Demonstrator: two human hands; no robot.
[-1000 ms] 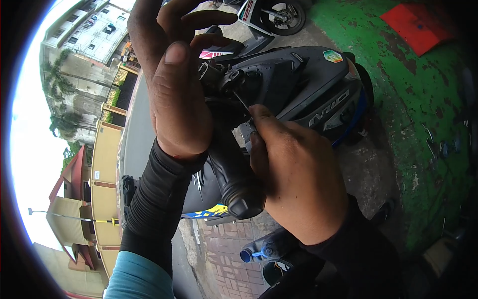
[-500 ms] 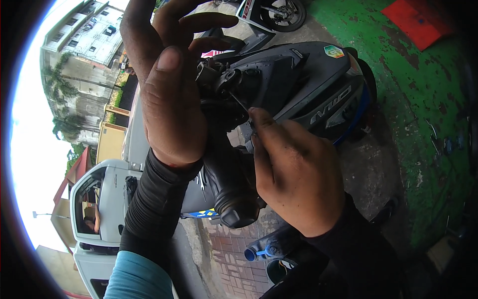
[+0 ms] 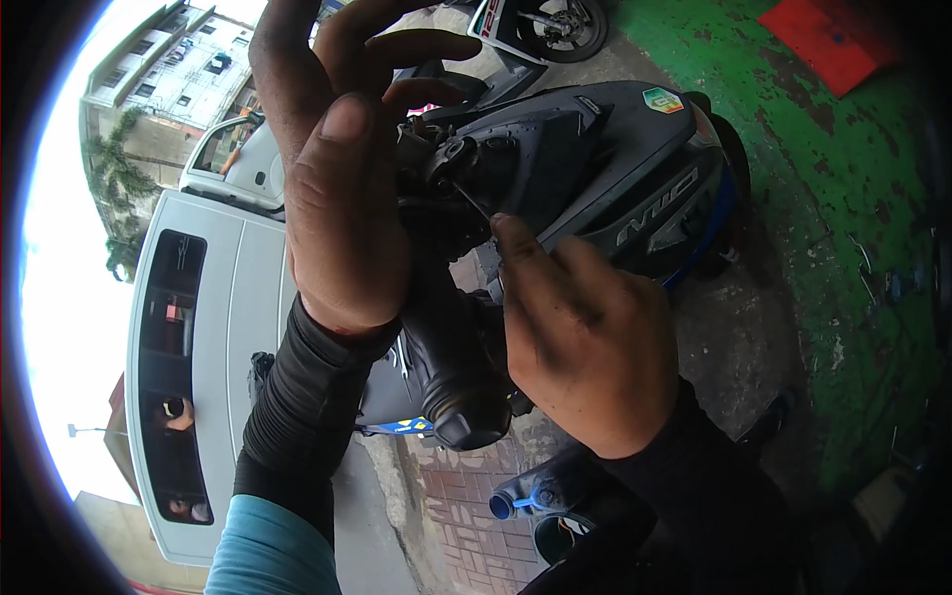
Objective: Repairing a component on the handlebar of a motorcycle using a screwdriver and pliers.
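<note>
A dark scooter (image 3: 635,134) with blue lower trim fills the middle. My right hand (image 3: 590,342) is closed round a thin metal rod-shaped tool (image 3: 474,201); its handle end is hidden in my fingers. The tool's far tip meets a dark fitting (image 3: 454,159) on the handlebar. To the left of that fitting, my left hand (image 3: 347,208) is raised with thumb upright and fingers apart and bent, nothing visible in it. Below it, the black handlebar grip (image 3: 451,362) points toward me, with its end cap nearest.
Below the grip stand a blue-mouthed container (image 3: 503,506) and a dark open container (image 3: 555,540). Loose tools (image 3: 871,278) lie on the worn green floor (image 3: 793,198), and a red sheet (image 3: 828,45) is farther off. Another motorcycle (image 3: 555,25) stands behind; a white van (image 3: 223,347) is at left.
The white vehicle at left has moved along, so its long side windows now show. Both my hands have shifted only slightly; the tool's tip stays at the fitting.
</note>
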